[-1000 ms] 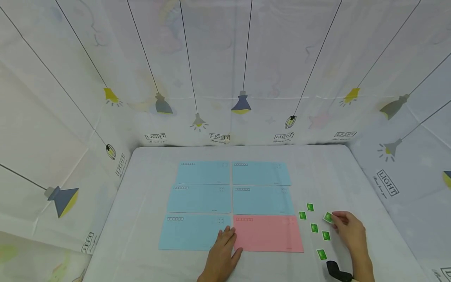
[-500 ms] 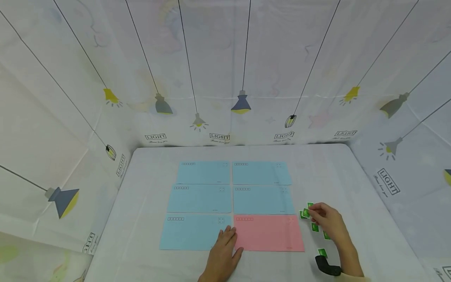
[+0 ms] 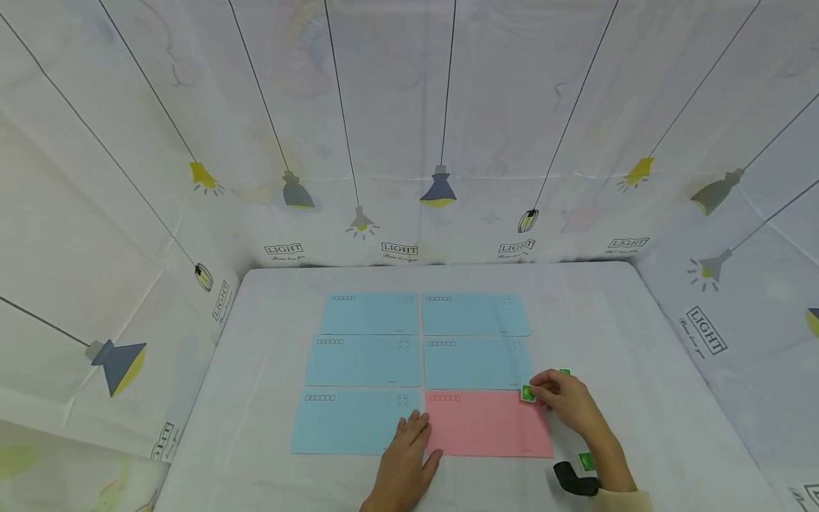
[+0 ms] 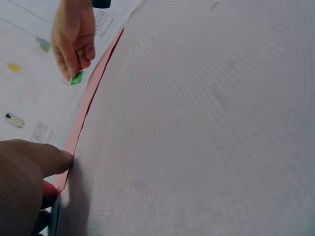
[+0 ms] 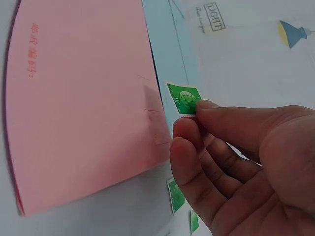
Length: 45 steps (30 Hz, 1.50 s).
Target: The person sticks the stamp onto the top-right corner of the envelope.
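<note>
My right hand (image 3: 571,405) pinches a green postage stamp (image 5: 183,100) with a white perforated edge between thumb and forefinger. In the head view the stamp overlaps the upper right corner of the pink envelope (image 3: 480,430), near its printed stamp box. The left hand (image 3: 403,462) lies flat with extended fingers across the seam between the pink envelope and the blue envelope (image 3: 345,427) beside it. In the left wrist view, the left thumb (image 4: 54,160) rests at the pink envelope's near edge.
Blue envelopes (image 3: 476,361) fill the other places of a two-column grid. Loose green stamps lie right of the grid, one stamp (image 3: 564,371) behind the right hand, another stamp (image 3: 586,461) by the forearm. A black wrist mount (image 3: 576,479) sits on the right wrist.
My right hand has carried the pinched stamp leftward from the loose stamps, over them, to the pink envelope's upper right corner. The left hand has stayed in place.
</note>
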Tool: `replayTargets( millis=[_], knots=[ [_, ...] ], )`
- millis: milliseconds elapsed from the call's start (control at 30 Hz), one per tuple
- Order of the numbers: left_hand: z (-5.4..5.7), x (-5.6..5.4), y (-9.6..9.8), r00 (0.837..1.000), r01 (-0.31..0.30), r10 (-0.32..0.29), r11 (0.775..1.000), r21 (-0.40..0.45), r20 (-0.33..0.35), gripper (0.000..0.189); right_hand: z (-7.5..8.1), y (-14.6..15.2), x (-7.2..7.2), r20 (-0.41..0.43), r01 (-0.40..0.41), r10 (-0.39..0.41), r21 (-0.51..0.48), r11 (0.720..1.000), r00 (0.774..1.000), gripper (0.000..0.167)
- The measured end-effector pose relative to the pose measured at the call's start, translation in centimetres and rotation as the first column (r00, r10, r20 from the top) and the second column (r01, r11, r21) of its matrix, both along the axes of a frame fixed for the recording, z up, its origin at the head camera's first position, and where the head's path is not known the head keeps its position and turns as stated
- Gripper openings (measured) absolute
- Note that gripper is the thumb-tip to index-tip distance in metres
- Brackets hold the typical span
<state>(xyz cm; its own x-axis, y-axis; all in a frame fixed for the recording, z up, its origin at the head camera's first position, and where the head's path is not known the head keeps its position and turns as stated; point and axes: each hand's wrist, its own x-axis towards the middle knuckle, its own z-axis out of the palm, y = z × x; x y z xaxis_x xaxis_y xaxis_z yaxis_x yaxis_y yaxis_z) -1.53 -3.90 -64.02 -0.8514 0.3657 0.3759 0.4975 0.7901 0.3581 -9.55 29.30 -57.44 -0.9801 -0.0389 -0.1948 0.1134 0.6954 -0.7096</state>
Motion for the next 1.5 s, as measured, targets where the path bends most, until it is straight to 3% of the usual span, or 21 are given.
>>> replayTargets(
  millis=[400,733,1067,1500],
  knots=[
    [0.2,0.1,0.0,1.0,0.003,-0.003,1.0,0.007,0.009,0.048,-1.2,-1.2,0.0,0.025,-0.019,0.018,0.033,0.999,1.0,0.013],
    [0.1,0.0,0.1,0.995,0.001,0.002,1.0,0.03,-0.099,0.051,-2.2,-1.8,-0.1,0.008,-0.001,0.0,0.124,0.992,1.0,0.01],
    [0.2,0.1,0.1,0.996,0.001,0.002,1.0,0.029,-0.094,0.05,-2.7,-2.1,0.0,-0.044,-0.014,0.022,0.171,0.985,0.999,0.008],
    [0.1,0.1,-0.1,0.997,0.002,-0.001,1.0,0.022,-0.071,0.05,-2.7,-2.2,0.0,-0.034,-0.011,0.017,0.175,0.984,0.999,0.008]
  ],
)
